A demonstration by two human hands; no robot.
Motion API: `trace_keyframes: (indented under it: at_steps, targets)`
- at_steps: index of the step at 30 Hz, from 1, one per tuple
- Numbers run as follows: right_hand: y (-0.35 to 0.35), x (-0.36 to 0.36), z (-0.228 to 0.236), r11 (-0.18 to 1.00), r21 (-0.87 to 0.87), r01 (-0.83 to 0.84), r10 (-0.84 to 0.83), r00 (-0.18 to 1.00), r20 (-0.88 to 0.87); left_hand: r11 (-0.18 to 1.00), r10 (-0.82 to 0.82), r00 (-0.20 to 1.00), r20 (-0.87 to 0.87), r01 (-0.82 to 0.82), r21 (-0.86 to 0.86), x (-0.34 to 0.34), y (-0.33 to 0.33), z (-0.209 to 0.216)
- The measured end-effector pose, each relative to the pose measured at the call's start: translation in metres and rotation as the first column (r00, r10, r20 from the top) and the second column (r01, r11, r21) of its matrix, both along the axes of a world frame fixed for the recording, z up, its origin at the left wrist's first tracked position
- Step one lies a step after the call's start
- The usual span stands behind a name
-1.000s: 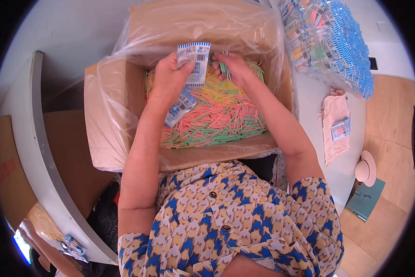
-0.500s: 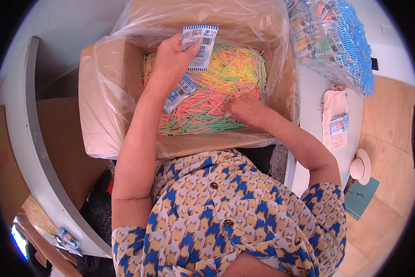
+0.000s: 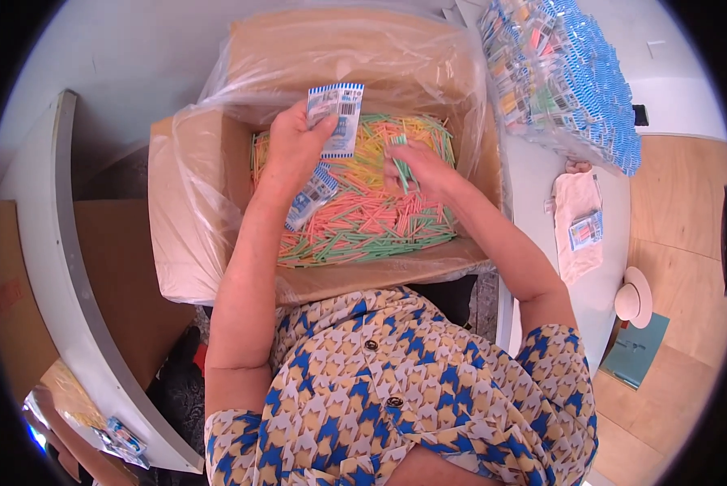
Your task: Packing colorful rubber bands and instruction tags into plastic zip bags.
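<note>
My left hand [image 3: 296, 144] grips a small blue-and-white plastic packet [image 3: 341, 121] by its left side, above the box. Pinched in my right hand [image 3: 423, 168] is a small bunch of thin sticks [image 3: 401, 164], with green ones showing. Both hands are over a large cardboard box [image 3: 189, 202] lined with clear plastic. Inside lies a heap of thin pink, yellow and green sticks [image 3: 372, 223]. A second packet [image 3: 311, 196] rests on the heap beneath my left wrist. Whether the held packet has anything in it I cannot tell.
A large clear bag of filled packets [image 3: 562, 89] stands at the back right. Below it, a pink cloth [image 3: 576, 251] carries one packet [image 3: 586, 230]. A round beige object [image 3: 634, 298] is farther right. Another person's arm [image 3: 76, 429] shows at the lower left.
My right hand has come up out of the heap with a bunch of sticks and moved nearer the packet. My left hand still holds the packet. The whole view has shifted slightly.
</note>
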State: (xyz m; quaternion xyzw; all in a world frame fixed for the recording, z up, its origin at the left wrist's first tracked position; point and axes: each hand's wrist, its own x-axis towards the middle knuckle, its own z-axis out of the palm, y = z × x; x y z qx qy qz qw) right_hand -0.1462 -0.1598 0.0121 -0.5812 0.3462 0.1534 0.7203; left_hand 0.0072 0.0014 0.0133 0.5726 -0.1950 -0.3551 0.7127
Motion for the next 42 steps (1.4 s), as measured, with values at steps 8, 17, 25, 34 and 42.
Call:
trace_keyframes:
  at_steps: [8, 17, 25, 34, 42]
  targets:
    - [0.0, 0.052, -0.036, 0.959, 0.004, 0.282, -0.28, 0.95, 0.137, 0.999, 0.032, 0.999, -0.033, -0.034, -0.038, 0.0, -0.001, 0.006]
    - [-0.003, 0.017, -0.008, 0.995, 0.103, 0.007, -0.006, 1.0, -0.007, 1.0, 0.023, 0.998, -0.054, -0.025, -0.019, 0.001, -0.001, 0.006]
    - [0.0, -0.004, 0.003, 0.989, -0.053, -0.137, 0.14, 0.988, 0.067, 0.999, -0.006, 0.999, -0.051, 0.009, 0.049, -0.001, -0.001, 0.01]
    - [-0.02, 0.037, -0.025, 0.964, 0.153, 0.216, -0.231, 0.968, 0.094, 1.0, 0.001, 0.997, -0.076, 0.001, 0.017, -0.002, -0.001, 0.002]
    - [-0.023, 0.046, -0.032, 0.967, 0.024, 0.253, -0.254, 0.96, 0.117, 1.0, -0.018, 0.999, -0.048, 0.019, 0.006, -0.001, -0.001, 0.002]
